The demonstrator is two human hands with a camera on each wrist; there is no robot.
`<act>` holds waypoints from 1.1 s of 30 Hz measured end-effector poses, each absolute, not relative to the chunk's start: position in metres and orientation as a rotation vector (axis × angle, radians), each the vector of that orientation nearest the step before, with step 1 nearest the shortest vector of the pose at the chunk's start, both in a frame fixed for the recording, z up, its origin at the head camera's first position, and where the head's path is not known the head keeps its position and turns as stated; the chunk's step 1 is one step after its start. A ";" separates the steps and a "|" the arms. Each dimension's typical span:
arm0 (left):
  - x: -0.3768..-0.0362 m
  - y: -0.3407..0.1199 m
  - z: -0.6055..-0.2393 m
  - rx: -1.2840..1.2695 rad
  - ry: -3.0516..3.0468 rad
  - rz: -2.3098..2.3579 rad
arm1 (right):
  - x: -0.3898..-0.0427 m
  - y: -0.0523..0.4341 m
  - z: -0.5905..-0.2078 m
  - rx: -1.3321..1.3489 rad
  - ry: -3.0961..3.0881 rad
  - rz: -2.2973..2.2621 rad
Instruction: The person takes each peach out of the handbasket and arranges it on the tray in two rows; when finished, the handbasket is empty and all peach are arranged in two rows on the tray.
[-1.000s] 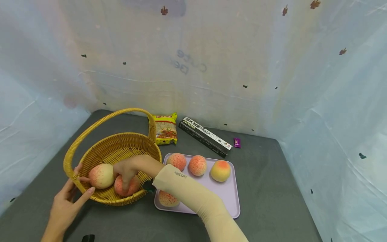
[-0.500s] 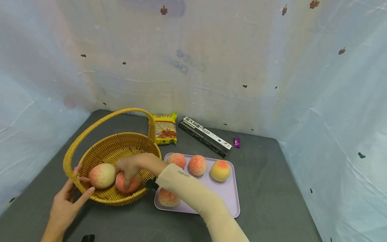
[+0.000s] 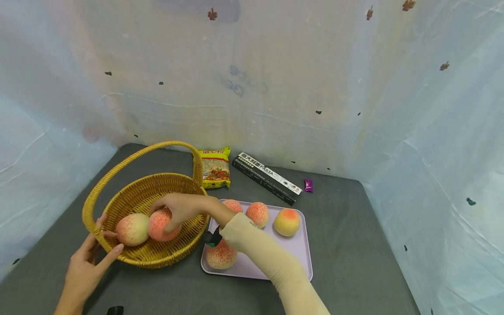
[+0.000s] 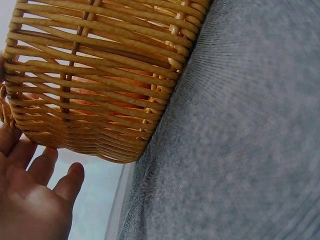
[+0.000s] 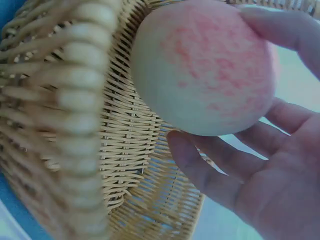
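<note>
A woven basket [image 3: 165,176] with a hoop handle stands on the left of the grey table. Inside it lie a pale peach [image 3: 131,229] and a redder peach [image 3: 159,225], side by side. My right hand [image 3: 181,210] reaches in from the right and grips the redder peach [image 5: 205,70], thumb on top and fingers beneath, close to the basket's weave [image 5: 65,125]. My left hand [image 3: 88,262] rests with straight fingers against the near left rim. In the left wrist view, that hand's palm [image 4: 30,200] lies open beside the basket wall [image 4: 100,75].
A lilac tray [image 3: 293,249] right of the basket holds several peaches, one [image 3: 222,255] at its front left. Behind lie a noodle packet [image 3: 214,168], a black pasta box [image 3: 267,177] and a purple sweet [image 3: 309,185]. Draped sheets wall in the table.
My right hand has lifted the redder peach up and back inside the basket, next to the pale one. My forearm moved off the tray's front peach. The left hand stayed put.
</note>
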State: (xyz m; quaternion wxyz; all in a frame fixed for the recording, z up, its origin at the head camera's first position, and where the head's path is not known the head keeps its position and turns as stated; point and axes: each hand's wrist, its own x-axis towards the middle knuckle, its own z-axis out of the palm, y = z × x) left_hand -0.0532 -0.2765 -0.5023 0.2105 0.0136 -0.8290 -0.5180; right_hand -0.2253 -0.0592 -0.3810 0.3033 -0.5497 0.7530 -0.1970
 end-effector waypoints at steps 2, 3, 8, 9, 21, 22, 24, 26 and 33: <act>-0.053 -0.277 -0.502 0.036 -2.303 -1.442 | -0.227 -0.052 -0.380 -1.470 1.998 -0.583; -0.053 -0.277 -0.501 0.039 -2.305 -1.439 | -0.227 -0.049 -0.379 -1.471 2.000 -0.607; -0.053 -0.277 -0.500 0.045 -2.304 -1.447 | -0.227 -0.030 -0.372 -1.462 1.993 -0.715; -0.053 -0.277 -0.500 0.049 -2.305 -1.447 | -0.226 -0.026 -0.370 -1.465 1.986 -0.733; -0.052 -0.276 -0.500 0.064 -2.318 -1.451 | -0.220 0.021 -0.356 -1.413 2.016 -0.850; -0.053 -0.277 -0.501 0.058 -2.314 -1.453 | -0.219 0.025 -0.354 -1.413 2.025 -0.855; -0.053 -0.278 -0.502 0.053 -2.311 -1.453 | -0.217 0.034 -0.352 -1.405 2.034 -0.873; -0.054 -0.278 -0.502 0.051 -2.307 -1.455 | -0.215 0.044 -0.351 -1.396 2.027 -0.894; -0.053 -0.278 -0.501 0.032 -2.293 -1.460 | -0.208 0.078 -0.354 -1.337 2.021 -0.980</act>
